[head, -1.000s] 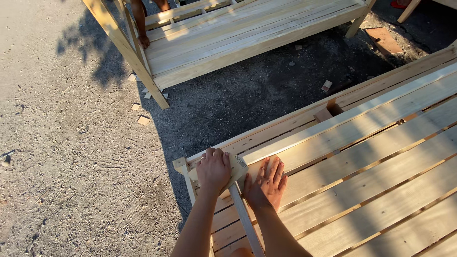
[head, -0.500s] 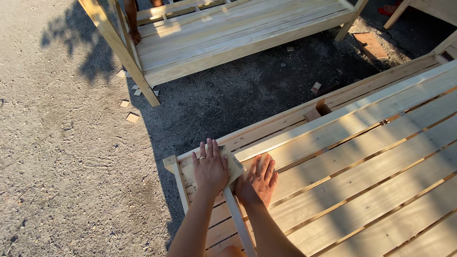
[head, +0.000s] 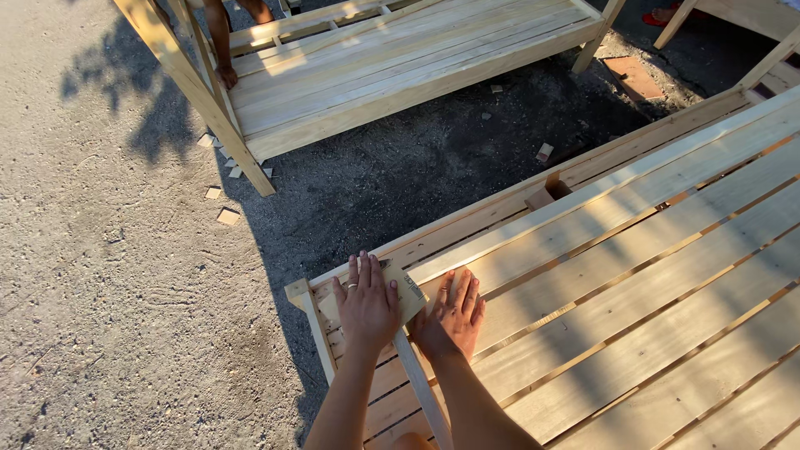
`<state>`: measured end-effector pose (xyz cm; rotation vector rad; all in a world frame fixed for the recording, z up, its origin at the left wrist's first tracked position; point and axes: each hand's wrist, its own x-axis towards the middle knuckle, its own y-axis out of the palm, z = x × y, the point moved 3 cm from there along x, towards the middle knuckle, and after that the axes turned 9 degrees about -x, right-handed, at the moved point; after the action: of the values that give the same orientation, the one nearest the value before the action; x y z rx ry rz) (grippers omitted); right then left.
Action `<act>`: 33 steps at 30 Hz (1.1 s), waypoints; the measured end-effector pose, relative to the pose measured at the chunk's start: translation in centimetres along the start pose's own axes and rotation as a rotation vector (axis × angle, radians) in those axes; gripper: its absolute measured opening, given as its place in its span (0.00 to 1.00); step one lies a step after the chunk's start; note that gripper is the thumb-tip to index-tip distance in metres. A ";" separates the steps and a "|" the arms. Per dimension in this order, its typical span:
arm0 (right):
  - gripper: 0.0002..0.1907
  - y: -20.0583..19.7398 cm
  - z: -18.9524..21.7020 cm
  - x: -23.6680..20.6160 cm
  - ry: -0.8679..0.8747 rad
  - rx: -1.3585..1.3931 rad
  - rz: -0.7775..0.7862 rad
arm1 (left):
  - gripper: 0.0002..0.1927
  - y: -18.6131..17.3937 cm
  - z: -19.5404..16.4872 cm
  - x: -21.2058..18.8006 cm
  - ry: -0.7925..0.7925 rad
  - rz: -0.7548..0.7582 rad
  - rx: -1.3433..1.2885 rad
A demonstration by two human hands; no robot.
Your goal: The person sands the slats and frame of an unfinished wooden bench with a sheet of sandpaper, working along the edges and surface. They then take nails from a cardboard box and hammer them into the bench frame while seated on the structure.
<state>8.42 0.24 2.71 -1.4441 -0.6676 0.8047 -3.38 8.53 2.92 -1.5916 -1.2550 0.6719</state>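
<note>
Head view looks down on a sheet of sandpaper point(head: 407, 293) lying flat at the near-left corner of a slatted wooden frame point(head: 633, 250), its long axis running roughly across the slat from lower left to upper right, and the slats themselves stretch away toward the upper right. The left hand point(head: 367, 304) presses palm-down on the sandpaper, fingers spread wide and pointing away, forearm coming straight up from the bottom edge. The right hand point(head: 454, 315) lies flat and open on the slat just beside it, fingers together, gripping nothing, touching the sheet's right edge.
</note>
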 end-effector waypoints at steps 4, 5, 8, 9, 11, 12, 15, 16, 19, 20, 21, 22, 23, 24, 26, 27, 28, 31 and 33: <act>0.46 -0.1 -0.5 -0.3 0.020 0.002 0.005 | 0.31 -0.9 -0.8 0.0 -0.067 0.088 -0.087; 0.46 -0.1 -0.7 -0.3 0.027 0.004 0.000 | 0.31 -1.1 -1.1 0.1 -0.055 0.084 -0.100; 0.48 -0.3 -1.2 -0.4 0.008 -0.031 -0.101 | 0.31 -1.4 -1.6 0.2 -0.023 0.067 -0.127; 0.48 -0.1 -1.3 -0.4 0.017 -0.037 -0.076 | 0.31 -1.4 -1.7 0.1 -0.011 0.063 -0.127; 0.50 0.2 -1.6 -0.5 0.021 -0.054 -0.024 | 0.31 -1.4 -1.9 -0.2 -0.009 0.064 -0.139; 0.50 0.2 -1.7 -0.5 0.014 -0.059 -0.052 | 0.30 -1.4 -2.0 -0.3 -0.015 0.063 -0.148; 0.50 0.2 -2.0 -0.6 -0.004 -0.061 -0.120 | 0.30 -1.8 -2.5 -0.5 0.011 0.000 -0.132; 0.50 0.2 -2.2 -0.6 -0.009 -0.065 -0.126 | 0.29 -2.1 -2.8 -0.5 0.027 -0.032 -0.123; 0.49 0.0 -2.5 -0.4 -0.015 -0.081 -0.123 | 0.30 -2.4 -3.2 -0.5 -0.022 0.074 -0.154; 0.48 -0.1 -2.6 -0.3 -0.012 -0.087 -0.111 | 0.30 -2.7 -3.3 -0.5 -0.006 0.055 -0.159; 0.49 -0.3 -2.6 -0.3 -0.018 -0.083 -0.114 | 0.29 -2.9 -3.4 -0.4 0.011 0.039 -0.163; 0.49 -0.5 -2.6 -0.2 -0.024 -0.079 -0.117 | 0.28 -3.2 -3.4 -0.4 0.028 0.022 -0.168; 0.50 -0.7 -2.5 -0.2 -0.030 -0.075 -0.122 | 0.28 -3.3 -3.4 -0.4 0.048 0.000 -0.147; 0.50 -1.0 -2.4 -0.2 -0.029 -0.068 -0.115 | 0.27 -3.5 -3.4 -0.3 0.072 -0.024 -0.127; 0.49 -1.5 -2.1 -0.1 -0.026 -0.053 -0.111 | 0.26 -3.7 -3.4 -0.1 0.095 -0.057 -0.112; 0.49 -1.8 -2.0 0.0 -0.020 -0.041 -0.098 | 0.26 -3.8 -3.3 0.0 0.096 -0.060 -0.118; 0.50 -2.1 -1.8 0.0 -0.009 -0.029 -0.087 | 0.25 -3.8 -3.3 0.2 0.101 -0.063 -0.126; 0.49 -3.1 -1.6 0.1 0.006 -0.006 -0.056 | 0.26 -4.2 -3.2 0.5 0.120 -0.083 -0.130; 0.48 -3.7 -1.6 0.1 0.014 0.007 -0.039 | 0.26 -4.5 -3.3 0.7 0.155 -0.125 -0.149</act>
<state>10.06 -0.47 6.36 -1.4255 -0.6793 0.7653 -2.18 8.08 8.40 -1.6368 -1.3009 0.3769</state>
